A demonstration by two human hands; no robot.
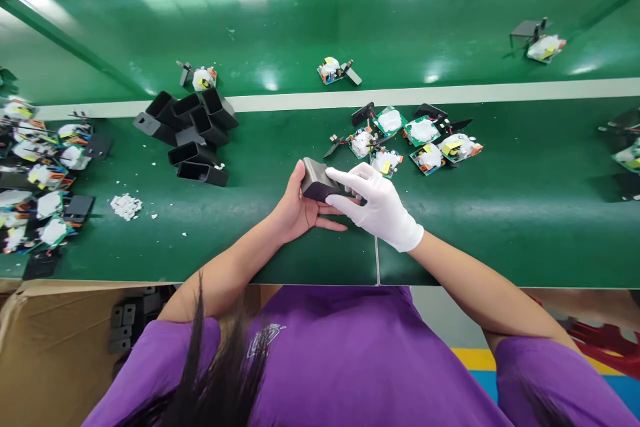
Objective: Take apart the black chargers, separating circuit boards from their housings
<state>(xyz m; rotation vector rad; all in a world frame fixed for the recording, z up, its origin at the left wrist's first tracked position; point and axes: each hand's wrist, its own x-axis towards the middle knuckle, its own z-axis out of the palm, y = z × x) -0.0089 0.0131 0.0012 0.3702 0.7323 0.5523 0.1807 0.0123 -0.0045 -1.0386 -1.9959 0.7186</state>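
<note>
A black plastic case (320, 180) is held above the green bench in front of my chest. My bare left hand (299, 210) grips it from the left, with the thumb along its side and the other fingers reaching beneath. On its right end, the index finger and thumb of my white-gloved right hand (373, 200) pinch the same case. Whatever is inside it does not show. Just beyond my right hand lie several circuit boards (387, 161) with white filler, yellow parts and wired black end pieces. Several empty black cases (203, 172) are clustered to the left.
More circuit boards (53, 230) are piled at the far left, near a heap of white scraps (126, 206). Behind a pale strip (280, 101), single boards (330, 71) sit spaced on a green surface. An open cardboard box (55, 347) with black parts stands below the bench's left edge.
</note>
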